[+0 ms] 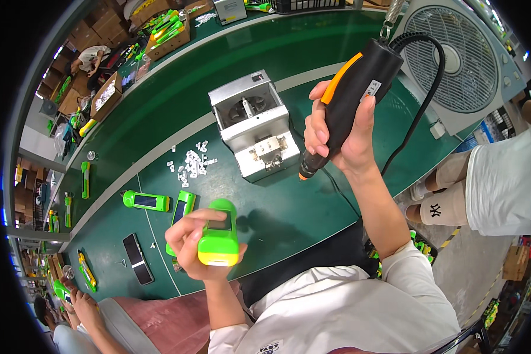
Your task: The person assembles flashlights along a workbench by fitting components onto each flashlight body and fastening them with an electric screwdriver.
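My right hand [347,134] is wrapped round a black electric screwdriver [360,88] with an orange lever. It hangs from a coiled spring, and its orange-ringed tip points down and left. In my left hand [192,242] is a green work light [224,207] with a yellow end, held above the green table; my fingers cover part of its dark panel. Between and beyond my hands stands a silver metal screw feeder [255,127] with an open top. Left of it lies a loose pile of small white plastic parts [192,165].
Two similar green lights, one lying [146,201] and one partly behind my left hand [183,206], are on the table. A phone [137,258] lies left. A box fan [451,59] stands right. Other people's hands [84,305] work at lower left; another person [504,183] is at right.
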A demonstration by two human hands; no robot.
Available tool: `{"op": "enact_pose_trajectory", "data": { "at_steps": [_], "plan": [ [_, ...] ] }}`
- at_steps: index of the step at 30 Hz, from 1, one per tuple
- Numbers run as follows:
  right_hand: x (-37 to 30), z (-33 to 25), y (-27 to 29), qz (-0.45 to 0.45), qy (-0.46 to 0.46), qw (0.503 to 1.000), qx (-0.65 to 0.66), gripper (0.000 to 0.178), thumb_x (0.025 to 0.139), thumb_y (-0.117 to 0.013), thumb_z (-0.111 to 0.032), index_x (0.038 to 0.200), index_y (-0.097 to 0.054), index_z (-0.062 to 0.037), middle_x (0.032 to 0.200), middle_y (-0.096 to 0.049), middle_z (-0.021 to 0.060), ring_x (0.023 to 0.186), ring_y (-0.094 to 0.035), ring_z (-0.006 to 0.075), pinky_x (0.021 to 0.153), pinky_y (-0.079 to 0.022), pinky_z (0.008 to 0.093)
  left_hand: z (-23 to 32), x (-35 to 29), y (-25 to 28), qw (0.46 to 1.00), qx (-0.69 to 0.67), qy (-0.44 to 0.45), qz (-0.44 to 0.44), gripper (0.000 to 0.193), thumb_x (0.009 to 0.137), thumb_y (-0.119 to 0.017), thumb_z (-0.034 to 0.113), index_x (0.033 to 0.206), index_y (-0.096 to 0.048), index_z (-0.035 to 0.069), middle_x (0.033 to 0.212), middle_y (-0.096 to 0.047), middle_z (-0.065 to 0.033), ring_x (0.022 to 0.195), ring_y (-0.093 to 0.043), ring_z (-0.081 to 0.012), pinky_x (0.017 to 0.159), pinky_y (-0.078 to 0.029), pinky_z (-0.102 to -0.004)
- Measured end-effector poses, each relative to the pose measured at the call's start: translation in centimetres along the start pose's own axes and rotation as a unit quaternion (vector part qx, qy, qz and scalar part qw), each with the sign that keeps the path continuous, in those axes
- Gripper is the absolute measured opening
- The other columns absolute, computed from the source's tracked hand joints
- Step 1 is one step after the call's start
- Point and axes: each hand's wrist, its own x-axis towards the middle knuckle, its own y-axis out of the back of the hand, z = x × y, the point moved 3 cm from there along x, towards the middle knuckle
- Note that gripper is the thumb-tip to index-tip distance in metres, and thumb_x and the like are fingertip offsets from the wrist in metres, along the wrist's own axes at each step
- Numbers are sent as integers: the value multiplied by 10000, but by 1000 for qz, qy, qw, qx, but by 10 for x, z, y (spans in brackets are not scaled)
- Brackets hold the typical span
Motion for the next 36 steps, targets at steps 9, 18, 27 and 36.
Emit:
{"op": "enact_pose_trajectory", "data": {
  "at_steps": [9,18,27,36],
  "plan": [
    [-14,-8,8,24,39,992,-115,420,954,-663,-265,1186,-494,42,636,-516,49,441,-484,128,471,-455,294,17,7,-33,912,196,-110,-343,430,703,-761,100,1115,-688,197,975,-625,-39,730,-613,-188,602,-476,-327],
    [-5,11,-16,63,72,991,-89,288,937,-573,-135,1151,-486,37,633,-509,61,455,-464,143,478,-458,317,-11,-41,-94,838,300,-16,-455,679,866,-735,345,1444,-514,67,1117,-597,-77,941,-582,-231,791,-486,-360],
    [4,27,-22,41,93,989,-111,288,957,-556,-155,1182,-484,11,635,-501,66,459,-457,138,485,-456,313,-22,-29,-79,883,144,120,-430,483,795,-796,161,1242,-652,48,1101,-640,-66,984,-631,-249,789,-537,-374],
    [3,37,-29,-10,132,978,-159,275,965,-563,-144,1185,-469,-8,623,-500,53,461,-467,135,482,-473,317,-22,-32,-78,884,158,133,-419,464,773,-799,162,1198,-665,32,1077,-660,-66,971,-637,-242,785,-536,-377]
  ]
}}
